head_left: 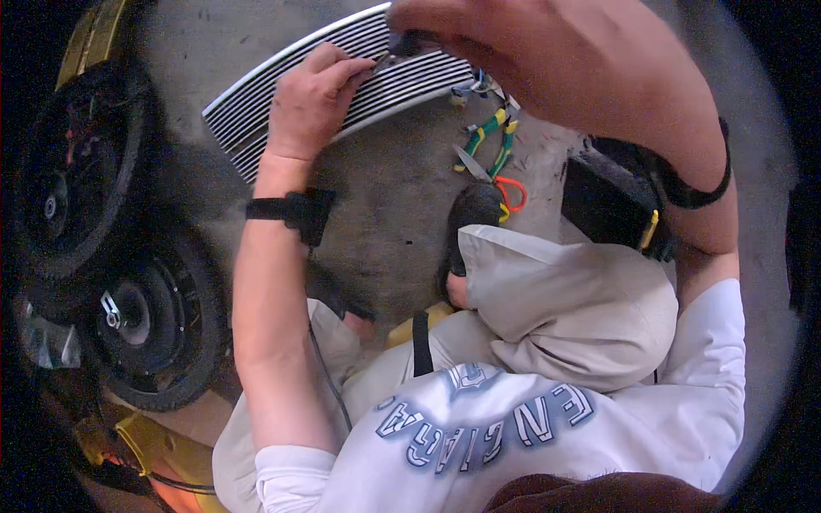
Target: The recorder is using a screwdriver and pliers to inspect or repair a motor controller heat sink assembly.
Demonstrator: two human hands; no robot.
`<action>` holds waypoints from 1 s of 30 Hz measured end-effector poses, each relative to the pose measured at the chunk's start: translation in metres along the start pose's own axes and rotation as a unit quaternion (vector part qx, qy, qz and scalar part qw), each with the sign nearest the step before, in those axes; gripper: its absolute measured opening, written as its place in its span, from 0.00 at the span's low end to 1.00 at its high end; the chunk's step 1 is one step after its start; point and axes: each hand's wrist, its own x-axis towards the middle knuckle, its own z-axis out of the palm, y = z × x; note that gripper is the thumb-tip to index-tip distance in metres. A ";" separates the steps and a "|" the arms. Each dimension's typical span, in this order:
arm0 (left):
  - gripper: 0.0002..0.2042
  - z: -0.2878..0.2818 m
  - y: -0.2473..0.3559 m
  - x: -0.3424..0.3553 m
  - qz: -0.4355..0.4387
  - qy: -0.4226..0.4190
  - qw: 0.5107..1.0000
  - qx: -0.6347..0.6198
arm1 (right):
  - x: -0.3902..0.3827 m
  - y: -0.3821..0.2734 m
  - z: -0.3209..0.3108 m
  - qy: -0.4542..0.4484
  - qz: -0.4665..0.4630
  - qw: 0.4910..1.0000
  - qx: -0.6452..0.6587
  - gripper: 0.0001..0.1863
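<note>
My left hand (310, 101) is closed, thumb and forefinger pressed together over a curved, ribbed panel (248, 120) with black and white strips and a white edge. What it pinches is small and dark, and I cannot make it out. From the upper right, my right hand (466, 30) reaches over the panel's far end, its fingers curled and partly blurred. A black thing (413, 43) shows at its fingertips, close to the left fingers; its kind is unclear. Thin coloured wires (483, 84) lie at the panel's right end, partly hidden by my right arm.
Green-and-yellow pliers (486, 128) and orange-handled scissors (510, 195) lie on the grey floor (376, 205) by my shoe (473, 222). Two black-tyred wheels (158, 321) stand at the left. A black object (603, 192) sits right of my foot. Small scraps litter the floor near the pliers.
</note>
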 end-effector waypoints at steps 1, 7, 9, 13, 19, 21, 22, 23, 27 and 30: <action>0.04 -0.001 0.000 0.002 0.005 -0.004 1.000 0.001 | -0.003 0.005 0.005 0.036 0.000 0.999 0.005 0.08; 0.05 0.005 0.001 0.009 0.008 0.004 1.000 -0.010 | -0.017 0.018 -0.017 -0.014 -0.085 0.991 0.105 0.08; 0.06 0.004 0.002 0.008 -0.006 -0.005 1.000 0.003 | -0.012 0.022 -0.013 0.011 -0.089 0.984 0.151 0.08; 0.06 0.004 0.000 0.009 0.007 0.008 1.000 -0.006 | -0.005 0.029 0.000 0.074 -0.108 0.978 0.164 0.09; 0.06 0.003 0.002 0.009 0.018 0.003 1.000 -0.011 | 0.006 0.030 0.030 0.192 -0.166 0.964 0.080 0.10; 0.06 -0.002 0.001 0.009 0.015 -0.004 1.000 0.014 | 0.006 0.027 0.026 0.199 -0.156 0.966 0.059 0.10; 0.06 -0.002 0.001 0.007 0.008 -0.008 1.000 -0.007 | 0.004 0.023 0.024 0.198 -0.136 0.970 0.042 0.11; 0.06 -0.003 0.000 0.006 0.001 -0.011 1.000 -0.028 | 0.003 0.019 0.017 0.200 -0.141 0.969 0.041 0.11; 0.06 -0.007 -0.001 0.011 0.015 -0.019 0.997 -0.077 | 0.004 0.019 0.016 0.081 -0.102 0.988 0.078 0.12; 0.08 -0.016 0.000 0.013 0.015 -0.007 0.996 -0.091 | 0.000 0.006 0.011 0.049 -0.077 0.990 0.104 0.13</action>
